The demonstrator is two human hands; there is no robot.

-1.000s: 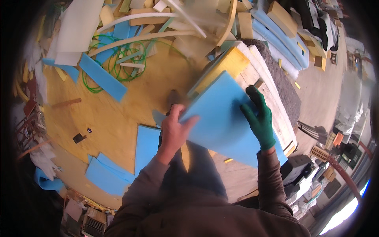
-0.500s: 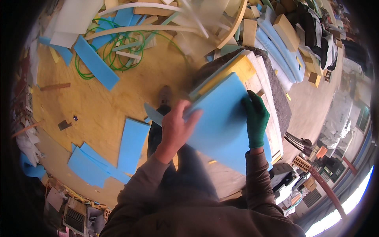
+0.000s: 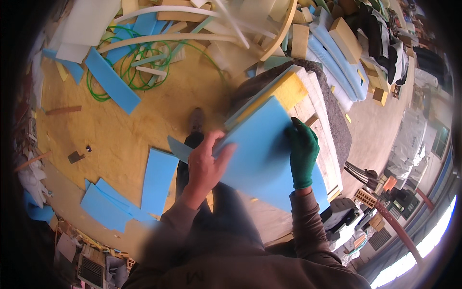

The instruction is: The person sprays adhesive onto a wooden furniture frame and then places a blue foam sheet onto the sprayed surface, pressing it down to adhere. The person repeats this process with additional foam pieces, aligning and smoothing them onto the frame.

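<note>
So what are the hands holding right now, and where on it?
A blue foam sheet: bare left hand on its left edge, green-gloved right hand on its right edge.

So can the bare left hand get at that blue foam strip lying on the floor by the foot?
Probably not as things stand. The left hand is pressed on the big blue foam sheet, which the gloved right hand also grips. The strip lies unblocked below, but reaching it means letting go and bending.

A green knitted glove is worn on the right hand (image 3: 302,155), the left hand (image 3: 204,166) is left bare, and both forearms are covered by long brownish-grey sleeves (image 3: 308,231) of a soft fabric top.
</note>
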